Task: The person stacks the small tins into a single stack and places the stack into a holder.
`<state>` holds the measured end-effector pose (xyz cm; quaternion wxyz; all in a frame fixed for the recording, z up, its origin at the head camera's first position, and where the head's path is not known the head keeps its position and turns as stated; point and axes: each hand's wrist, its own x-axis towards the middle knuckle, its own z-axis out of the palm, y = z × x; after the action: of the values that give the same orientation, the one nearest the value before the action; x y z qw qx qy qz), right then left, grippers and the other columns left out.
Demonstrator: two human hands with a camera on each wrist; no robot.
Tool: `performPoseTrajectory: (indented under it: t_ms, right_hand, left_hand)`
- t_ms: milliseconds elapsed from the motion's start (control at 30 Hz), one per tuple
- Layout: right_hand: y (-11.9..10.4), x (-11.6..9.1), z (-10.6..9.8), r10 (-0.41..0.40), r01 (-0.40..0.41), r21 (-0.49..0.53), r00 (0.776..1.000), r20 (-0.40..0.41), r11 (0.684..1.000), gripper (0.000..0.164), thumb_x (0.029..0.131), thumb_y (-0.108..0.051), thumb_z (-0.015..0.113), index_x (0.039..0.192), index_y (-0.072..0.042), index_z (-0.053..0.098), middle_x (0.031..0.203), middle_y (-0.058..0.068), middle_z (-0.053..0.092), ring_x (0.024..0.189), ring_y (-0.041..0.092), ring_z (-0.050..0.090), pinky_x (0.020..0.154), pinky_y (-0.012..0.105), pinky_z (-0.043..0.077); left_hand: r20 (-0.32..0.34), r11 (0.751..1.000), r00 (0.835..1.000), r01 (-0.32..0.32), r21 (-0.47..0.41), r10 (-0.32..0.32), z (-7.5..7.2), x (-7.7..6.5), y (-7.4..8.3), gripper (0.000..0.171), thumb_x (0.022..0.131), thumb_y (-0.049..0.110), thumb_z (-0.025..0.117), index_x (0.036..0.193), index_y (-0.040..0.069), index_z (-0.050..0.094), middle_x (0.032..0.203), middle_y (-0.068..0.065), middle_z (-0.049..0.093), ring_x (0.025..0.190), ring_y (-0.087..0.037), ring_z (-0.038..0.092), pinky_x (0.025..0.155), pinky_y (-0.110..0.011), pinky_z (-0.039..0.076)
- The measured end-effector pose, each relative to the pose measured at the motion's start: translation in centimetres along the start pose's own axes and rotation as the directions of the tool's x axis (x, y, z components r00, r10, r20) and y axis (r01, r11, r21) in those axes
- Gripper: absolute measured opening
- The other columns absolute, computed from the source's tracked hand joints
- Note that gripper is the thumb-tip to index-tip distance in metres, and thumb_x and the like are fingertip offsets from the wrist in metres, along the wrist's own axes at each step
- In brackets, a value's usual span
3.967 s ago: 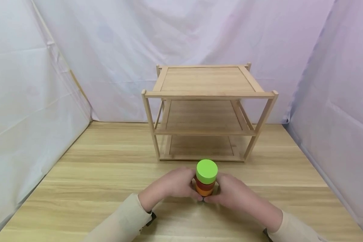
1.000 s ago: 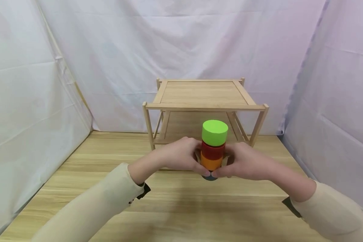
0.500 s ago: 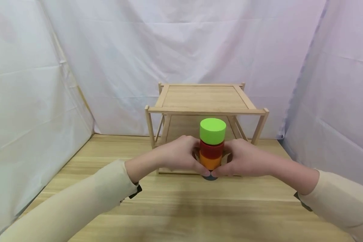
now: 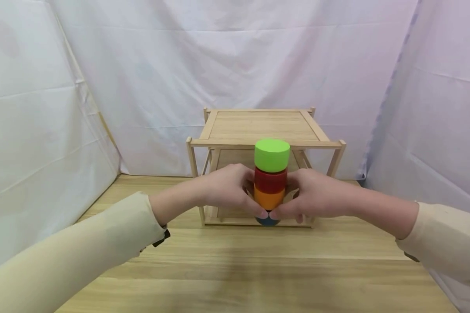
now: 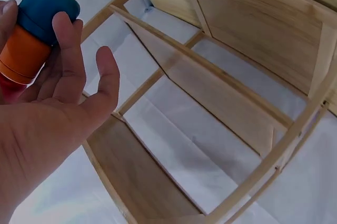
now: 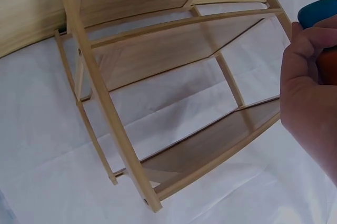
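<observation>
Both hands hold one upright stack of coloured cylinders (image 4: 270, 181) in the air, in front of the wooden shelf. From top to bottom the stack runs bright green, dark red, orange and blue. My left hand (image 4: 228, 186) grips its left side and my right hand (image 4: 323, 193) its right side. The two thumb tips meet low on the near side, at the blue piece. In the left wrist view, fingers curve around the blue cylinder (image 5: 45, 10) and the orange one (image 5: 23, 52). The right wrist view shows only part of the blue cylinder (image 6: 318, 12) beside the hand.
Behind the stack stands a light wooden shelf unit (image 4: 262, 126) with three tiers and corner posts, on a wood-grain table (image 4: 235, 269). White cloth (image 4: 160, 78) hangs at the back and on both sides.
Both hands have lifted the stack off the table over the last seconds. In the last half second it has risen slightly further and shifted a little left in the head view.
</observation>
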<state>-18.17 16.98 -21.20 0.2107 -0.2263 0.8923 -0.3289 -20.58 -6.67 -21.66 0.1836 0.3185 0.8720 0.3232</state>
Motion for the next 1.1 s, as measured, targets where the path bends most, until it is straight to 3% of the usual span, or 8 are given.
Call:
performPoseTrajectory:
  t_ms: [267, 500, 800, 967, 1100]
  right_hand:
    - [-1.4, 0.0, -0.7, -0.006, 0.006, -0.022, 1.0, 0.01, 1.0, 0.053, 0.092, -0.033, 0.084, 0.135, -0.009, 0.063, 0.12, 0.008, 0.074, 0.069, 0.023, 0.071, 0.068, 0.039, 0.06]
    - [-2.8, 0.3, -2.7, 0.001, -0.003, -0.065, 0.999, -0.032, 0.998, 0.052, 0.09, -0.038, 0.086, 0.132, -0.013, 0.067, 0.114, 0.006, 0.073, 0.067, 0.021, 0.063, 0.068, 0.036, 0.056]
    - [-3.5, 0.8, -5.7, 0.021, -0.026, -0.049, 0.994, -0.104, 0.998, 0.055, 0.091, -0.038, 0.085, 0.136, -0.013, 0.066, 0.106, 0.007, 0.07, 0.064, 0.02, 0.051, 0.058, 0.032, 0.045]
    - [-3.8, 1.5, -7.0, 0.013, -0.015, -0.015, 0.992, -0.126, 1.0, 0.05, 0.094, -0.035, 0.082, 0.136, -0.014, 0.066, 0.089, 0.011, 0.056, 0.06, 0.019, 0.043, 0.055, 0.031, 0.038]
    - [-3.8, 2.1, -7.9, 0.001, -0.003, -0.01, 0.988, -0.153, 1.0, 0.049, 0.095, -0.036, 0.081, 0.137, -0.016, 0.065, 0.088, 0.01, 0.057, 0.058, 0.02, 0.043, 0.054, 0.031, 0.038]
  left_hand:
    - [-0.011, 0.998, 0.999, 0.037, 0.042, -0.036, -1.4, -0.7, 0.8, 0.048, 0.084, 0.031, 0.091, 0.126, 0.02, 0.072, 0.118, 0.007, 0.076, 0.106, -0.011, 0.072, 0.098, -0.033, 0.059]
    - [-0.037, 1.0, 0.999, 0.015, 0.008, -0.014, -3.3, -0.8, 1.6, 0.046, 0.085, 0.029, 0.09, 0.127, 0.019, 0.071, 0.117, 0.004, 0.077, 0.104, -0.015, 0.074, 0.095, -0.035, 0.06]
    - [-0.026, 1.0, 1.0, -0.001, -0.029, 0.0, -6.4, 0.7, 3.1, 0.043, 0.088, 0.027, 0.087, 0.125, 0.012, 0.069, 0.107, -0.006, 0.078, 0.093, -0.028, 0.073, 0.087, -0.036, 0.062]
    - [-0.029, 1.0, 0.999, -0.019, 0.004, 0.019, -8.2, 1.7, 3.5, 0.041, 0.09, 0.027, 0.086, 0.124, 0.011, 0.069, 0.103, -0.009, 0.076, 0.088, -0.027, 0.07, 0.084, -0.036, 0.061]
    - [-0.018, 0.999, 1.0, -0.019, -0.025, 0.019, -9.3, 2.6, 3.5, 0.039, 0.092, 0.025, 0.084, 0.124, 0.009, 0.068, 0.101, -0.012, 0.072, 0.085, -0.027, 0.066, 0.083, -0.036, 0.06]
